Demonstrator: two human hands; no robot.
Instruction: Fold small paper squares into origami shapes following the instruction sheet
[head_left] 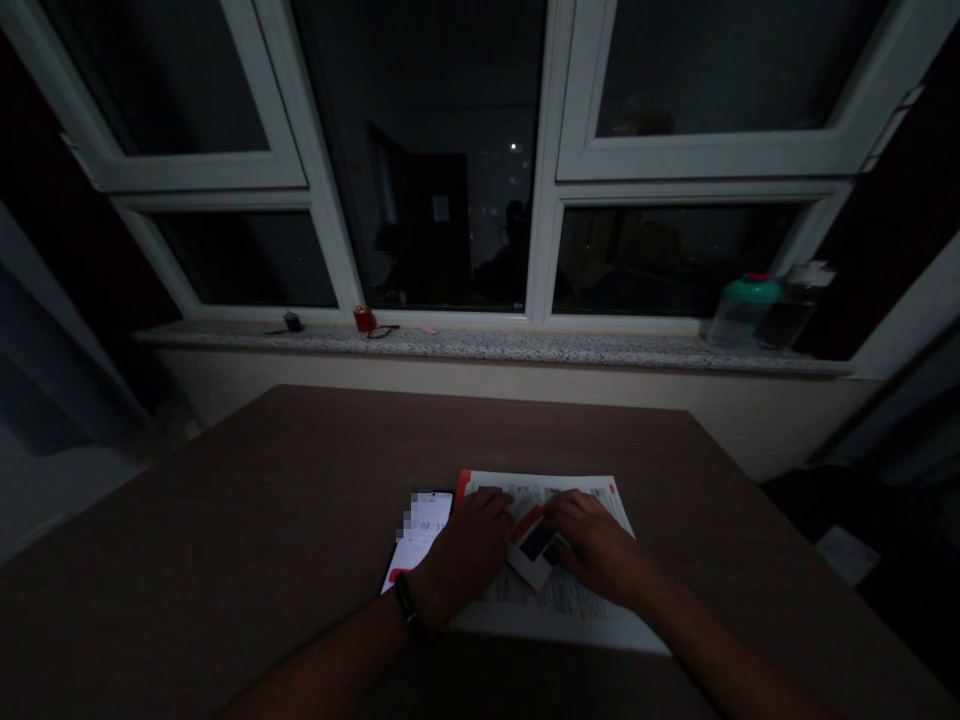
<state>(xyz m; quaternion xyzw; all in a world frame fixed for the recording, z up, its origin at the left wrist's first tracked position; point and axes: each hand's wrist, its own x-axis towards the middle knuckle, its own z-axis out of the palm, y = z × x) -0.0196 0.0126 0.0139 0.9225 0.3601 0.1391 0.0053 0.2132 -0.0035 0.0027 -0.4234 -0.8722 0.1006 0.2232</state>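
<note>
A small white piece of paper [534, 572] with a red band and a dark printed patch lies between my hands, set at a slant; it looks folded, but the light is dim. On its left edge rest the bent fingers of my left hand [476, 540], which wears a dark wristband [407, 603]. My right hand [596, 545] grips the right side, thumb below and fingers on top. Both hands are over a printed booklet [570, 628] with an orange edge. Just left of my left hand, a lit phone [420, 545] lies face up, partly hidden by my forearm.
The brown table [337, 450] reaches toward a window. Along the stone sill [480, 345] stand a small red jar [364, 319], a small dark object [292, 321] and a teal-lidded container [742, 310]. A pale sheet [847, 555] lies beyond the table's right edge.
</note>
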